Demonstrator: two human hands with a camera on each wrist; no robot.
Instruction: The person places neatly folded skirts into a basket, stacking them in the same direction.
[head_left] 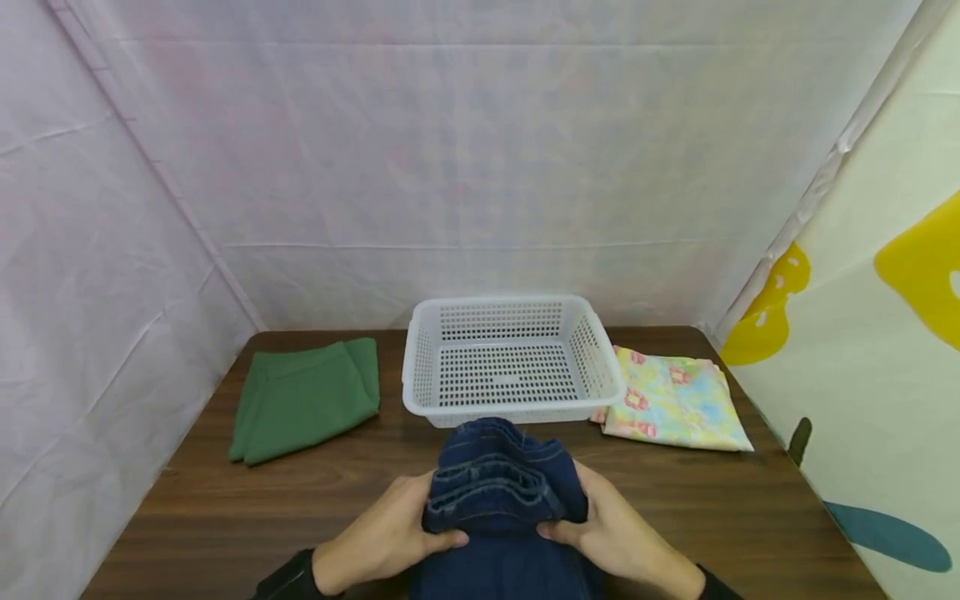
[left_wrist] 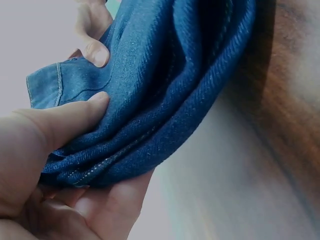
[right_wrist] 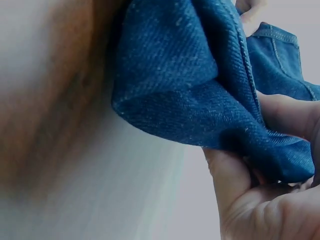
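Dark blue jeans (head_left: 495, 500), folded in several layers, are held up at the front middle of the table. My left hand (head_left: 386, 529) grips their left side, thumb on the near face and fingers behind. On the right side my right hand (head_left: 611, 529) grips them the same way. The left wrist view shows the left thumb pressing on the layered denim (left_wrist: 145, 85), the fingers underneath. In the right wrist view a denim fold (right_wrist: 175, 90) hangs past the right hand's thumb and fingers. The lower part of the jeans runs out of the head view at the bottom.
A white plastic basket (head_left: 510, 412) with slotted walls stands at the back middle. Folded green cloth (head_left: 307, 400) lies at the left, and a folded flowered cloth (head_left: 675, 400) lies right of the basket, close to it. White sheeting (head_left: 480, 167) hangs behind the wooden table (head_left: 202, 517).
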